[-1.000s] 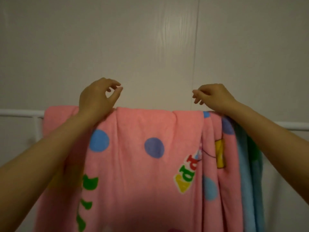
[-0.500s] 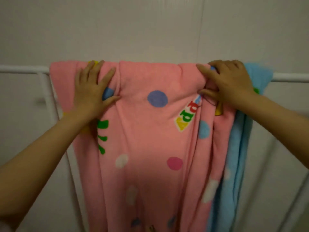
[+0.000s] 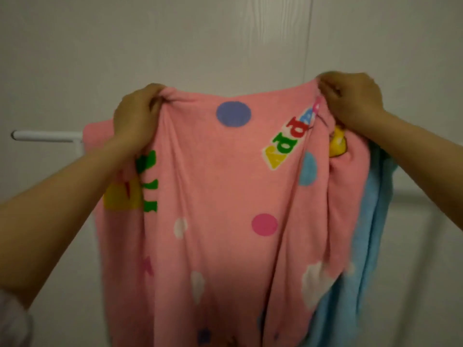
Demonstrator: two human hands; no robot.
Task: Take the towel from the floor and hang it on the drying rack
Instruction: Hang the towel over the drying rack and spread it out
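**Towel lifted by its top edge above the rail**

We hold the pink towel (image 3: 225, 196) up in front of us, each hand bunching a corner of its upper edge. Our left hand (image 3: 136, 118) is clenched around a gathered fold at the left, and our right hand (image 3: 350, 101) pinches the cloth at the right, so the edge between them stretches almost straight. We grip it there so that the cloth spreads wide and its long body hangs free below. The white rail of the drying rack (image 3: 45, 136) shows at the left, lower than our hands; behind the towel it is hidden, so we cannot tell whether the cloth lies over it. A blue part (image 3: 370, 234) hangs along the right side. We judge the hanging is not settled; the edge likely needs lowering and evening out.
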